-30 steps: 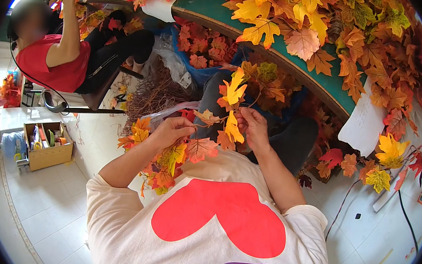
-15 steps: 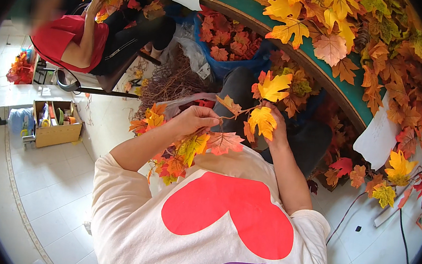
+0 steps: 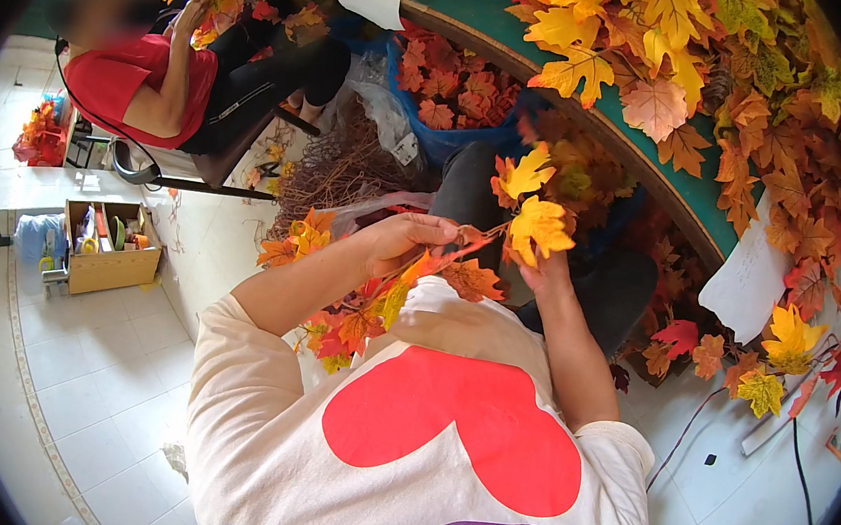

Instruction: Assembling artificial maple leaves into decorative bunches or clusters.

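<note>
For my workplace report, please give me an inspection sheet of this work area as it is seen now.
Surface: green curved table edge, covered with leaves.
Job's things: leaf garland over the lap; yellow leaf at its tip.
Clutter: twig pile; blue bag of red leaves; cardboard box of tools.
Hands: left hand pinches the stem; right hand is behind the yellow leaf.
Cables: black cable on the floor.
Surroundings: co-worker in red top, seated; white tiled floor.

A co-worker in a red shirt [image 3: 122, 76] is sitting at upper left beside a brown twig pile [image 3: 334, 170]. A cardboard box [image 3: 111, 251] of supplies is sitting on the tiled floor [image 3: 80, 383], and a blue bag [image 3: 450, 95] of red leaves is lying under the green tabletop [image 3: 650, 153].
</note>
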Motion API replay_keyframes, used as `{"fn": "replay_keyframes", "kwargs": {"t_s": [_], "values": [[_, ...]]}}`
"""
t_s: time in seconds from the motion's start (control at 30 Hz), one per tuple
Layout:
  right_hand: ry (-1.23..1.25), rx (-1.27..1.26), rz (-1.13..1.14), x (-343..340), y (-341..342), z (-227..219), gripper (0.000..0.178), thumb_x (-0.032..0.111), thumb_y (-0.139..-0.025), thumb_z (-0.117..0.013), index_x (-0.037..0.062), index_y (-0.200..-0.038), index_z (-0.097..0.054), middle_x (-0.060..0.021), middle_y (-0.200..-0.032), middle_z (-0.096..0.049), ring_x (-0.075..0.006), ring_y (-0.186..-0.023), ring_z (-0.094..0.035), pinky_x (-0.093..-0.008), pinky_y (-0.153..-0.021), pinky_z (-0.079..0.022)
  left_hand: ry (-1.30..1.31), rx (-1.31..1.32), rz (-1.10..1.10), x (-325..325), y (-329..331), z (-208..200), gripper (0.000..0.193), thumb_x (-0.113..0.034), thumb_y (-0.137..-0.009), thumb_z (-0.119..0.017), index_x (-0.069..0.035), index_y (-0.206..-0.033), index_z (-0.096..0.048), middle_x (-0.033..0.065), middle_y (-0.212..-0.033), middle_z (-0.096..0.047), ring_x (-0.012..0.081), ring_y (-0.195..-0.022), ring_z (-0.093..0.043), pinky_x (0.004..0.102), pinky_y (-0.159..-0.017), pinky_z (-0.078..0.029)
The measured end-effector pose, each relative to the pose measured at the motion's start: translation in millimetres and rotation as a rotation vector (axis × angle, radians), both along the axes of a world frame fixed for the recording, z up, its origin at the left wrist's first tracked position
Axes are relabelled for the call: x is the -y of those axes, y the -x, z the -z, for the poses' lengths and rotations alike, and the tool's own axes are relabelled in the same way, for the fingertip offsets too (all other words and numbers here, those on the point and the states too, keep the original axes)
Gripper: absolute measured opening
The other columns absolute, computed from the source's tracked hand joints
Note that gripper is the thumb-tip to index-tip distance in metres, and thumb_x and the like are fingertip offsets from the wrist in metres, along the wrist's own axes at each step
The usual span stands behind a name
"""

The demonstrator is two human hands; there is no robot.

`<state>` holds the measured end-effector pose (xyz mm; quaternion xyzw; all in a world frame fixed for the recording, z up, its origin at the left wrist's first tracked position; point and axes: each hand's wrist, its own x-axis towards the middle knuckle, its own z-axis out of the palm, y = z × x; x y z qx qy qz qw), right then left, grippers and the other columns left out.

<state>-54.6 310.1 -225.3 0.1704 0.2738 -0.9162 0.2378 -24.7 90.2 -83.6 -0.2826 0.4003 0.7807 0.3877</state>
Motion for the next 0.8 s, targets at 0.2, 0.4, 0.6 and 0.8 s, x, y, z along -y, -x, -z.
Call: {"fn": "replay_keyframes", "kwargs": {"t_s": [0.2,0.4,0.6,0.8], "values": [[-0.096,0.210,-0.049,-10.8,9.3,6.7,0.023,0.023,-0.089,-0.052,0.0055,-0.104,-0.054,-0.0084,-0.084,-0.060,-0.0136,-0.064,-0.056,-0.0225,-0.051,-0.045,-0.234,0.022,-0.047,-13.4,20.3,3.6,0.023,-0.020,-0.091,-0.047,-0.003,-0.103,-0.057,0.0062,-0.080,-0.063,0.0114,-0.060,-0.061,0.0229,-0.051,-0.052],[-0.233,0.114,0.035,-16.9,-7.5,-22.8,0.018,0.018,-0.091,-0.047,0.0059,-0.102,-0.054,-0.0038,-0.076,-0.059,-0.0102,-0.060,-0.054,-0.0221,-0.051,-0.045,-0.345,-0.029,-0.106,-10.8,38.7,18.5,0.025,-0.028,-0.092,-0.045,-0.007,-0.098,-0.058,0.0062,-0.083,-0.064,0.0133,-0.059,-0.062,0.0273,-0.052,-0.053],[-0.469,-0.194,-0.178,-16.9,-24.0,-50.0,0.021,0.007,-0.090,-0.042,0.0014,-0.106,-0.055,-0.0085,-0.081,-0.063,-0.0128,-0.065,-0.059,-0.0232,-0.054,-0.047,-0.453,-0.163,-0.202,-34.0,50.5,20.4,0.022,-0.024,-0.092,-0.047,-0.006,-0.096,-0.058,0.0037,-0.080,-0.064,0.0153,-0.058,-0.062,0.0269,-0.050,-0.052],[-0.459,-0.485,-0.397,1.0,-16.5,-66.2,0.032,0.007,-0.089,-0.046,0.0023,-0.120,-0.046,-0.0098,-0.111,-0.057,-0.0181,-0.094,-0.059,-0.0293,-0.080,-0.048,-0.402,-0.102,-0.165,-37.2,50.7,36.6,0.022,-0.024,-0.091,-0.047,-0.005,-0.097,-0.058,0.0038,-0.080,-0.064,0.0154,-0.059,-0.062,0.0270,-0.050,-0.052]]}}
